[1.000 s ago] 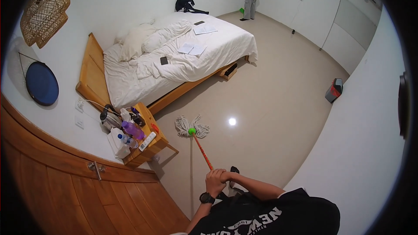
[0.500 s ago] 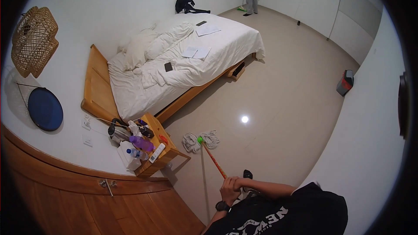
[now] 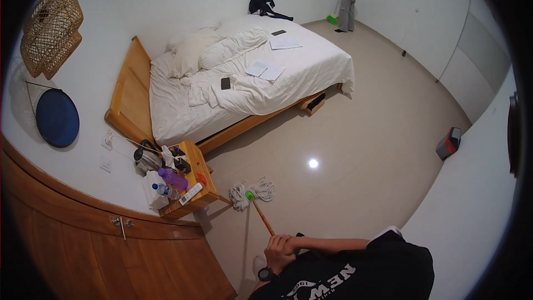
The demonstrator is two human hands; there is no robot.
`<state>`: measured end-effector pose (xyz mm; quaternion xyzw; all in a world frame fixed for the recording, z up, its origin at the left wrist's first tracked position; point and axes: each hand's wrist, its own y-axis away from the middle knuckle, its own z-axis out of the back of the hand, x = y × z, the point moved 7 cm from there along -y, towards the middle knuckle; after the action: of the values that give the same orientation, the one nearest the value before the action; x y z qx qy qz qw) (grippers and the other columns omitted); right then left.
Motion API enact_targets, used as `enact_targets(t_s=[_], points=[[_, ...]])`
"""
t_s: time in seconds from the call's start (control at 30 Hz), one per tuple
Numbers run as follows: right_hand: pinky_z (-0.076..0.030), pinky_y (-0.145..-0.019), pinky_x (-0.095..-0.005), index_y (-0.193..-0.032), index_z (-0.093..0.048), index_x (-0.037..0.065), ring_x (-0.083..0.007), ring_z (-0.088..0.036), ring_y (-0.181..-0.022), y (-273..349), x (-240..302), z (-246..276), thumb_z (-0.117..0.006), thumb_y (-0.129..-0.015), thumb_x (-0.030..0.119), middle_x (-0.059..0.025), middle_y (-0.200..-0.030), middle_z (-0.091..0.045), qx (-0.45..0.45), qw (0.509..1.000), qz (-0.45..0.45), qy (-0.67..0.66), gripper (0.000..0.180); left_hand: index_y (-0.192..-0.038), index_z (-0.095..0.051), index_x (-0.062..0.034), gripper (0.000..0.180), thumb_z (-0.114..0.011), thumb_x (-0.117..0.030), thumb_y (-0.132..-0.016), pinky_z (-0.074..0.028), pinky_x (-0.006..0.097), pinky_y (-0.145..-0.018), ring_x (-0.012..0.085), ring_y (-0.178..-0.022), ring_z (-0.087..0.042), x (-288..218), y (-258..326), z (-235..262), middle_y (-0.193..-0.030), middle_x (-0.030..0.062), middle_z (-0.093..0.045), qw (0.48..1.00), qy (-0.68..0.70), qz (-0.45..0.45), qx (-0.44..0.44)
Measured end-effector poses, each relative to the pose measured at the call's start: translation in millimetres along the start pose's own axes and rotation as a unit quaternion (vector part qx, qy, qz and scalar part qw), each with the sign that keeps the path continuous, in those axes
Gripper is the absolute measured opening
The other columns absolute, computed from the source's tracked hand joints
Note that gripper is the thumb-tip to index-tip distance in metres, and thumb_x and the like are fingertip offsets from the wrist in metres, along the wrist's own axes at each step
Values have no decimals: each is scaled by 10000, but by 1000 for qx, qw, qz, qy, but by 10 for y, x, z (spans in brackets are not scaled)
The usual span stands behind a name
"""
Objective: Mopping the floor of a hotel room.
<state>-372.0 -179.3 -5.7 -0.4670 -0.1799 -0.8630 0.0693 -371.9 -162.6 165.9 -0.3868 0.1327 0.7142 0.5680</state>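
A string mop (image 3: 262, 216) with an orange handle and a green joint slants away from me, its pale grey strands on the tiled floor near the bedside table. Both my hands close round the upper handle. My left hand (image 3: 276, 253), with a dark watch at its wrist, wraps the shaft. Against it lies my right hand (image 3: 292, 242), its forearm crossing from the right; its fingers are partly covered. The handle's top end is hidden by my hands and black shirt.
A wooden bedside table (image 3: 199, 193) holds bottles, a remote and a kettle. Beyond it stands a bed (image 3: 227, 114) with an open drawer (image 3: 315, 104) below. A bin (image 3: 448, 144) sits by the right wall. Far back, a person (image 3: 347, 3) holds a green broom. A wooden door (image 3: 100, 239) is at left.
My view has shifted, so the room sits differently in it. The mop head has moved slightly nearer to me, its strands more spread. Both hands keep their grip.
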Motion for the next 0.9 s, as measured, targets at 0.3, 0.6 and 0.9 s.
enact_targets(t_s=[0.3,0.6,0.9], points=[[-438,-925,-370,-1019,-636,15,-271,-563,-1020,-808,-713,-559,-508,-884,144,-207,-1052,-602,111,992,42,45,227,-987,-649,-120,446,-670,-90,-543,-522,392,-774,308,-932,-606,64,-284,87,-957,76,-632,998,-41,55,-7],[-443,-910,-407,-994,-634,27,-290,-539,-1034,-440,-1067,-788,-532,-848,131,-208,-1057,-583,-282,759,-19,587,206,-956,-654,-115,410,-666,-89,-547,-518,394,-795,307,-924,-606,287,-239,-129,-933,65,-635,998,-14,58,19],[-446,-908,-413,-1005,-647,33,-287,-560,-1031,-709,-1085,-882,-538,-832,124,-203,-1070,-604,-257,791,-20,554,224,-956,-658,-131,426,-676,-102,-531,-513,395,-818,297,-953,-605,228,-260,-151,-959,54,-640,994,-4,80,81]])
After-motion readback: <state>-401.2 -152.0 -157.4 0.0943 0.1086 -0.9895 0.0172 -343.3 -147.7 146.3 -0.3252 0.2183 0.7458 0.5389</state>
